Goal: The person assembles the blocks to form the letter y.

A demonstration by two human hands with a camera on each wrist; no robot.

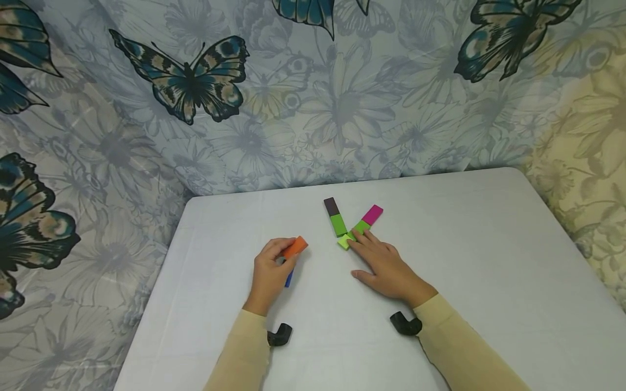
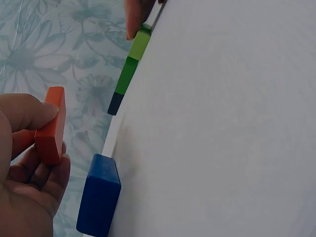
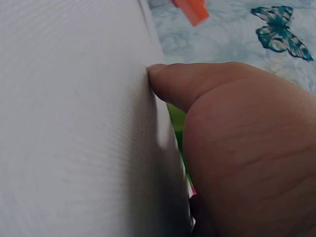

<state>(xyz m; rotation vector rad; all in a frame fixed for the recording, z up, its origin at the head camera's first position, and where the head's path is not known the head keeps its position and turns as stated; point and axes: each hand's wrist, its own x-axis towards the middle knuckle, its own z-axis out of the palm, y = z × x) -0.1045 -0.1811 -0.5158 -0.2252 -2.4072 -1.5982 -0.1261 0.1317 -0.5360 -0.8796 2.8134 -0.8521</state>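
My left hand (image 1: pixel 270 271) pinches an orange block (image 1: pixel 295 247) between thumb and fingers, raised over the table. Beneath that hand lies a blue block (image 2: pixel 98 197), partly hidden in the head view. To the right, several blocks form a V: a dark block (image 1: pixel 331 206) and a green block (image 1: pixel 338 225) make the left arm. A light green block (image 1: pixel 344 243) sits at the near point. Another green block (image 1: pixel 362 226) and a magenta block (image 1: pixel 373 214) make the right arm. My right hand (image 1: pixel 386 266) spreads palm down, fingertips resting at the light green and right green blocks, thumb extended.
A white-covered table (image 1: pixel 464 233) carries everything. Behind it and along the left hangs butterfly-printed fabric (image 1: pixel 342 108). Each sleeve has a black curved piece at the wrist, one of them a wrist mount (image 1: pixel 406 324) beside the right forearm.
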